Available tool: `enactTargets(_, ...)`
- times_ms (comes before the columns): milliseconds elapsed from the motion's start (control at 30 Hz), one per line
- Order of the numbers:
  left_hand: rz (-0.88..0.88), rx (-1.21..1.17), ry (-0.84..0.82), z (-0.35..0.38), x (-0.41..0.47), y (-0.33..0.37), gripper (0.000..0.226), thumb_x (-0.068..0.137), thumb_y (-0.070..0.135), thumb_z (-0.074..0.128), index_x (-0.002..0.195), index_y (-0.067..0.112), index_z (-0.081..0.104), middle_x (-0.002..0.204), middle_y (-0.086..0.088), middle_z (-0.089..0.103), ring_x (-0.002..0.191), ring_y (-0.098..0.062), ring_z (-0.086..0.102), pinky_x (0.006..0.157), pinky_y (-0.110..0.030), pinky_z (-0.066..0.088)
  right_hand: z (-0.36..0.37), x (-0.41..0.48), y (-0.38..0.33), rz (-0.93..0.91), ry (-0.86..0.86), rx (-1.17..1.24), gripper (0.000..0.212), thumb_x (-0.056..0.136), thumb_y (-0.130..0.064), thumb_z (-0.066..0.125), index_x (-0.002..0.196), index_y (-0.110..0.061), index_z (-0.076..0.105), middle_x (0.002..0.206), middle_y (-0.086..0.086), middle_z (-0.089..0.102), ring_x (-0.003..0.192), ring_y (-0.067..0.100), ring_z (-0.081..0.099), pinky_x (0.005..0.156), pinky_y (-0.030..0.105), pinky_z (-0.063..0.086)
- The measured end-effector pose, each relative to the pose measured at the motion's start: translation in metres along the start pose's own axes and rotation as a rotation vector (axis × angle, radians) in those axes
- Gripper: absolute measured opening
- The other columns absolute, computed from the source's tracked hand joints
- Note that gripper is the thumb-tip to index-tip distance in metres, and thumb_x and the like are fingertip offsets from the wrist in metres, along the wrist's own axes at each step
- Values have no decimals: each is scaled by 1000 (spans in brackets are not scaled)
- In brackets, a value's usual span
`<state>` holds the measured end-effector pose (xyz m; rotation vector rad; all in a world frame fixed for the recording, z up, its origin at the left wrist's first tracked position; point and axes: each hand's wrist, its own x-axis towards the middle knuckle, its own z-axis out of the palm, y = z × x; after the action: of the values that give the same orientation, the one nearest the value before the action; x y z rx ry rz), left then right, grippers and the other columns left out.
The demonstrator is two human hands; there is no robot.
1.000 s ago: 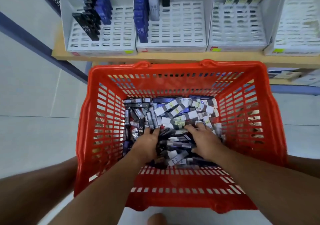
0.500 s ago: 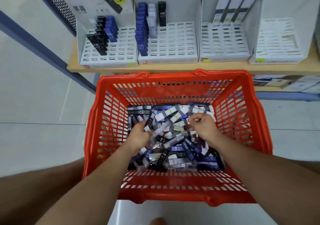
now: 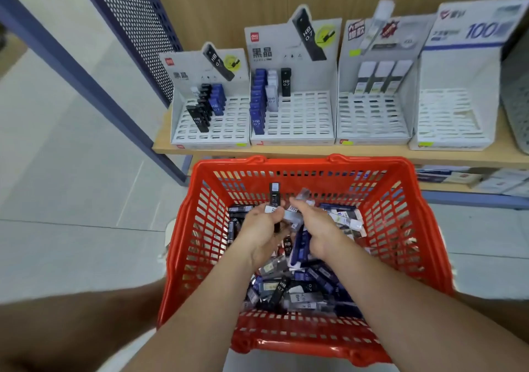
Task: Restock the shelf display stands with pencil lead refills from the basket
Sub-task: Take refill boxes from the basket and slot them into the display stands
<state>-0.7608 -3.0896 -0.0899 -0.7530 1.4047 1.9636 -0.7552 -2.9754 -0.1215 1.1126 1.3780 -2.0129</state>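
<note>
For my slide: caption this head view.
Left hand and right hand hold lead refills in a red basket below display stands.

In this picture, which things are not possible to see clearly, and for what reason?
- Head view: how many refills the left hand holds besides the black refill; its fingers cover them.
- Head view: the clear refills in the right hand; motion blur.
- Head view: refills beneath both forearms in the basket; the arms hide them.
- Head view: the grey tray at far right; cut by the frame edge.
</note>
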Motion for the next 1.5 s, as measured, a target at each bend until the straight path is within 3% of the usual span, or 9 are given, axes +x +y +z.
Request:
enactTargets(333,174,-55,-56,-1,-21,41,20,97,6,49,111,3,63,88,-12,63,73,-17,57,66,-25,53,-14,-22,-45,-54,-274,293,8,94,-7,58,88,-6,53,63,8,58,48,18,57,41,24,46)
enactTargets(633,334,241,-41,13,-40,69,18,95,2,47,94,13,61,66,-1,60,52,-12,42,52,-25,34,6,-53,-67,-179,-594,-104,36,78,-21,75,107,-6,60,73,8,65,58,17,56,42,21,45)
enactTargets(733,391,232,0,18,-40,72,16,98,27,50,106,19,62,77,-2,70,60,-21,56,56,-30,43,11,-54,-70,-272,-576,-122,30,74,-16,74,99,-7,60,66,7,61,56,16,57,42,21,44)
enactTargets(800,393,112,38,18,-37,74,33,98,40,46,116,17,62,91,-6,70,72,-22,63,59,-33,49,11,-56,-75,-279,-612,-91,27,75,-11,72,100,-6,63,67,7,62,58,16,59,43,19,44)
enactTargets(933,495,-63,75,22,-39,80,32,104,27,35,100,10,62,75,-5,69,68,-20,64,64,-35,54,9,-55,-85,-304,-661,41,14,75,-5,67,82,-11,77,72,6,67,65,18,67,45,16,46)
enactTargets(1067,562,-46,54,30,-43,83,24,104,19,34,104,12,57,101,-6,72,86,-16,70,88,-42,53,17,-52,-87,-287,-575,140,18,80,10,64,87,-6,60,74,9,64,59,16,60,42,18,41)
enactTargets(1233,556,-66,-16,34,-45,87,23,103,20,38,116,13,55,115,0,69,98,-19,69,70,-39,57,26,-48,-86,-404,-479,-14,19,82,-2,72,93,-8,58,68,5,58,53,13,55,43,21,42)
enactTargets(1333,575,-32,-65,34,-46,92,21,100,19,45,119,14,52,118,-1,68,102,-24,67,82,-53,54,24,-49,-90,-329,-559,145,19,76,-5,71,90,-8,59,68,6,56,49,12,51,40,19,39)
enactTargets(1500,704,44,-94,26,-47,122,24,85,14,62,108,18,67,87,-4,69,79,-18,63,73,-29,53,14,-42,-96,-50,-811,527,41,50,-2,93,83,-2,67,70,11,59,46,10,49,39,18,40)
